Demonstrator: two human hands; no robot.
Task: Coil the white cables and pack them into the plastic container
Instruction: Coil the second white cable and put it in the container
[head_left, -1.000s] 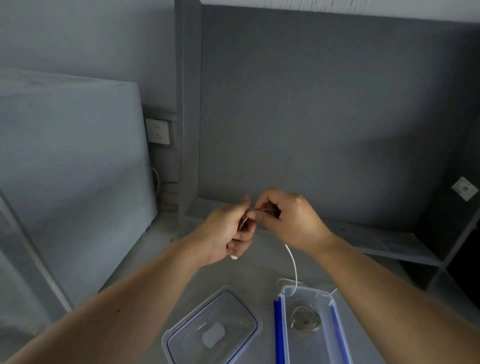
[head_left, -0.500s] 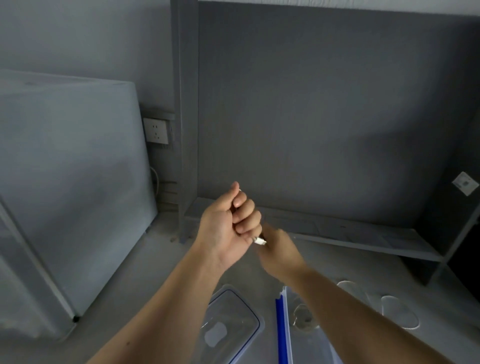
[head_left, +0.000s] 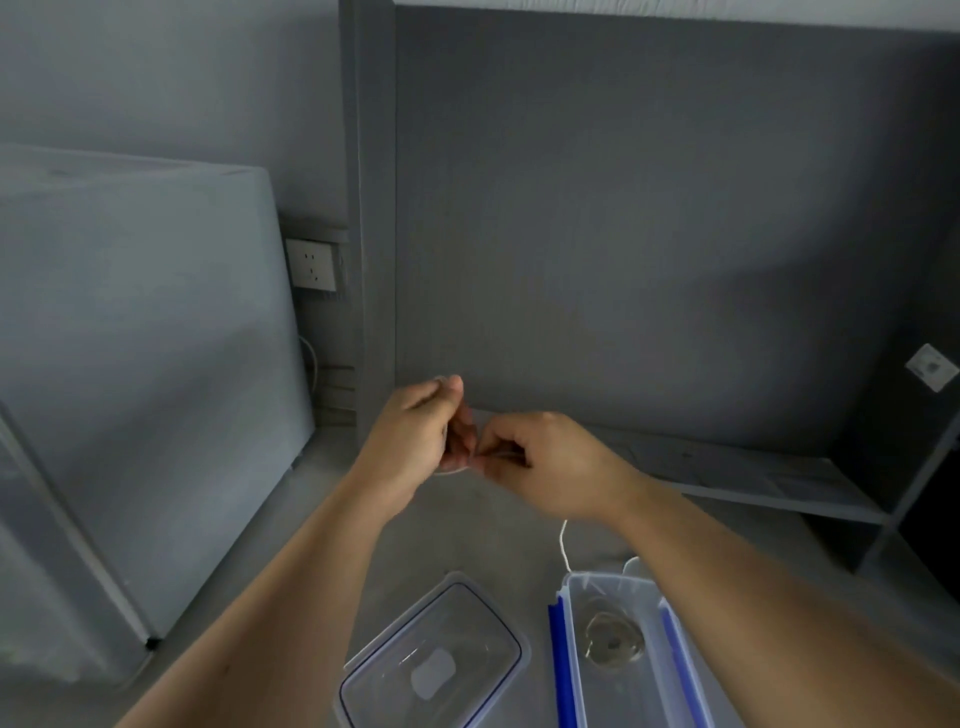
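My left hand (head_left: 415, 434) is closed around a small coil of white cable, whose loops peek out above and below the fingers. My right hand (head_left: 548, 465) pinches the same cable beside it, fingertips touching the left hand. A loose strand of the white cable (head_left: 563, 545) hangs below my right wrist toward the clear plastic container (head_left: 597, 675) with blue clips. A coiled cable (head_left: 613, 642) lies inside the container. My right forearm hides the container's right side.
The container's clear lid (head_left: 434, 660) lies flat on the grey desk, left of the container. A low grey shelf (head_left: 753, 483) runs along the back wall. A wall socket (head_left: 311, 263) sits at the left, beside a grey covered block (head_left: 130, 338).
My right hand rose from below the left fist and now pinches the cable level with it. The left hand has tipped over and moved slightly left.
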